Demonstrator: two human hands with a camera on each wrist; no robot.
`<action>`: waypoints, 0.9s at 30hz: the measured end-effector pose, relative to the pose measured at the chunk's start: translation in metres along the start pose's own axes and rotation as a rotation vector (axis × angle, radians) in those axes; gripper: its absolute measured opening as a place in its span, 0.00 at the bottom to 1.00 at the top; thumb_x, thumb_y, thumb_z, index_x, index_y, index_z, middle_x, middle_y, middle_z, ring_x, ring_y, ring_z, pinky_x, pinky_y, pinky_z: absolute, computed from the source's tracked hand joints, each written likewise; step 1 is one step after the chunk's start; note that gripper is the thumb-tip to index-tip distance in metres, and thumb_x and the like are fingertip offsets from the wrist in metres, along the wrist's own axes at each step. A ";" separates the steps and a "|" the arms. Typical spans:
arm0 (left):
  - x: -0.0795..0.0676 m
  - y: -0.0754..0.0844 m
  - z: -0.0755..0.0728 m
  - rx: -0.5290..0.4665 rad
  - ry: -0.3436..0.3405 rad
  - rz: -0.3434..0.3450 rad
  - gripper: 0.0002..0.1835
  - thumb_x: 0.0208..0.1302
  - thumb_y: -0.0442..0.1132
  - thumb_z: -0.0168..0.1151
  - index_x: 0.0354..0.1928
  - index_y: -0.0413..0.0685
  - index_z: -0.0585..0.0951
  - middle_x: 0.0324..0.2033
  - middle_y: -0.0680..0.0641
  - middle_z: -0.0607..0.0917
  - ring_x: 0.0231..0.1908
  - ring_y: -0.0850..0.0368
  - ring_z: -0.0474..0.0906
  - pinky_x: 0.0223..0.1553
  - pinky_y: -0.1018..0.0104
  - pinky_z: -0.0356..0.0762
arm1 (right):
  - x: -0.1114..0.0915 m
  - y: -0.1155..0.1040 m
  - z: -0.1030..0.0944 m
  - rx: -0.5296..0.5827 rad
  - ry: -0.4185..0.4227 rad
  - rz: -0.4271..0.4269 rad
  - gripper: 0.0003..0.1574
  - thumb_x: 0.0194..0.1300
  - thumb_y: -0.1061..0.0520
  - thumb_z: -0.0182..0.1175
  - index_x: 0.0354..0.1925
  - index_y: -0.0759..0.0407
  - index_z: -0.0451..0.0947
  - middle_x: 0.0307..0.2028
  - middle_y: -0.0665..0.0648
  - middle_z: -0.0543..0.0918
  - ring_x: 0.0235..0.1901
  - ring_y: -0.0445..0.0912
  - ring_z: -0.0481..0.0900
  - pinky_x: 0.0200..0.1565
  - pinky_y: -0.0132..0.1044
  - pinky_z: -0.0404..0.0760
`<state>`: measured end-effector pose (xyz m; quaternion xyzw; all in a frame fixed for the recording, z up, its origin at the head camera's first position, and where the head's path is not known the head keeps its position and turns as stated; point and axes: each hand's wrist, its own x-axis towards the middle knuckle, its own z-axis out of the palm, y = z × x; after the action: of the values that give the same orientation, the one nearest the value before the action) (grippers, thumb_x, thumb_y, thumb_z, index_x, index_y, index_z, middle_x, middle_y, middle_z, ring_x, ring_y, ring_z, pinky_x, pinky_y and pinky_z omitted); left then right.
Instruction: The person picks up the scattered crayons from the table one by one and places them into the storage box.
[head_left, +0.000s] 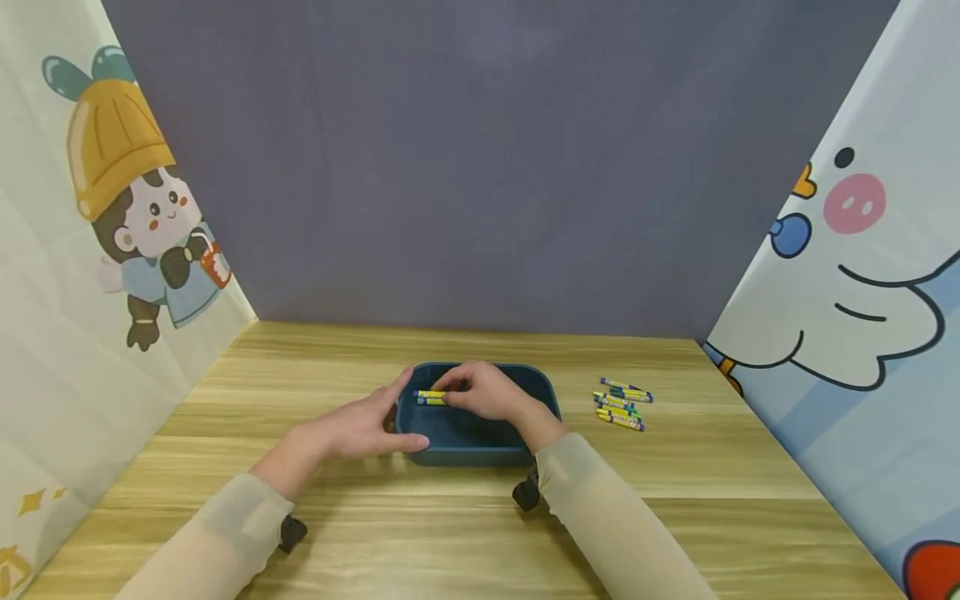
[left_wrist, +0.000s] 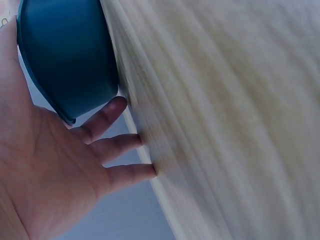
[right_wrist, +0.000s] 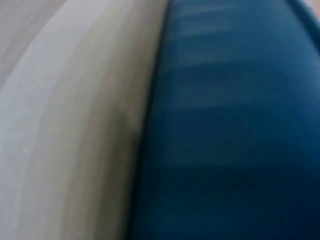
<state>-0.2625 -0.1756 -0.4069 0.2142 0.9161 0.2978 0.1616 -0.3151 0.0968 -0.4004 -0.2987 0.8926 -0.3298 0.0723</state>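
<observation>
A dark blue tray with raised walls stands on the wooden table. At its left end is my left hand, thumb and index finger spread along the rim. The left wrist view shows the remaining fingers of that hand extended beside the tray wall, their tips near the tabletop. My right hand reaches inside the tray and pinches the right end of a yellow crayon. Alongside it lies a second crayon. Only the tray's outer wall and tabletop show in the right wrist view; the right hand is out of its sight.
Several more crayons, yellow-wrapped, lie in a loose group on the table to the right of the tray. A grey panel rises behind the table, with cartoon-printed sheets at both sides.
</observation>
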 end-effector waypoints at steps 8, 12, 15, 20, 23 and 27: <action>-0.001 0.000 0.000 -0.025 -0.017 0.004 0.67 0.68 0.76 0.67 0.91 0.64 0.34 0.83 0.34 0.63 0.68 0.46 0.81 0.70 0.38 0.76 | 0.004 0.005 0.013 -0.120 -0.036 0.071 0.13 0.80 0.55 0.67 0.57 0.46 0.92 0.56 0.52 0.85 0.45 0.43 0.79 0.52 0.43 0.82; 0.000 0.000 -0.001 -0.035 -0.016 0.007 0.67 0.68 0.76 0.67 0.91 0.63 0.34 0.85 0.35 0.60 0.71 0.45 0.78 0.71 0.38 0.75 | 0.004 0.003 0.014 -0.158 -0.049 0.082 0.13 0.79 0.55 0.68 0.57 0.45 0.92 0.55 0.52 0.84 0.46 0.44 0.79 0.55 0.45 0.82; 0.000 0.000 -0.002 -0.039 -0.015 0.011 0.67 0.69 0.75 0.67 0.91 0.61 0.34 0.85 0.35 0.60 0.72 0.44 0.77 0.71 0.38 0.74 | 0.005 0.002 0.014 -0.177 -0.050 0.081 0.13 0.79 0.55 0.68 0.57 0.44 0.92 0.54 0.52 0.84 0.46 0.44 0.79 0.55 0.45 0.81; 0.001 -0.001 -0.001 -0.037 -0.011 0.015 0.67 0.68 0.75 0.67 0.91 0.60 0.34 0.85 0.35 0.61 0.71 0.44 0.78 0.71 0.38 0.74 | 0.005 0.003 0.014 -0.193 -0.052 0.077 0.14 0.78 0.57 0.68 0.57 0.44 0.92 0.54 0.52 0.84 0.46 0.45 0.79 0.55 0.45 0.81; 0.002 -0.001 -0.001 -0.041 -0.012 0.016 0.68 0.68 0.75 0.67 0.91 0.60 0.34 0.84 0.35 0.62 0.72 0.44 0.77 0.71 0.38 0.74 | 0.005 0.004 0.014 -0.200 -0.054 0.085 0.15 0.78 0.58 0.68 0.57 0.44 0.92 0.55 0.52 0.84 0.49 0.45 0.80 0.57 0.46 0.81; 0.003 -0.002 0.000 -0.035 -0.015 0.013 0.68 0.68 0.75 0.67 0.91 0.60 0.34 0.85 0.34 0.59 0.73 0.42 0.76 0.71 0.37 0.74 | 0.005 0.005 0.015 -0.219 -0.061 0.093 0.14 0.79 0.57 0.68 0.57 0.43 0.92 0.57 0.52 0.85 0.52 0.45 0.81 0.60 0.46 0.82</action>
<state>-0.2654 -0.1758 -0.4080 0.2197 0.9080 0.3135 0.1701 -0.3162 0.0886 -0.4148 -0.2728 0.9337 -0.2171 0.0818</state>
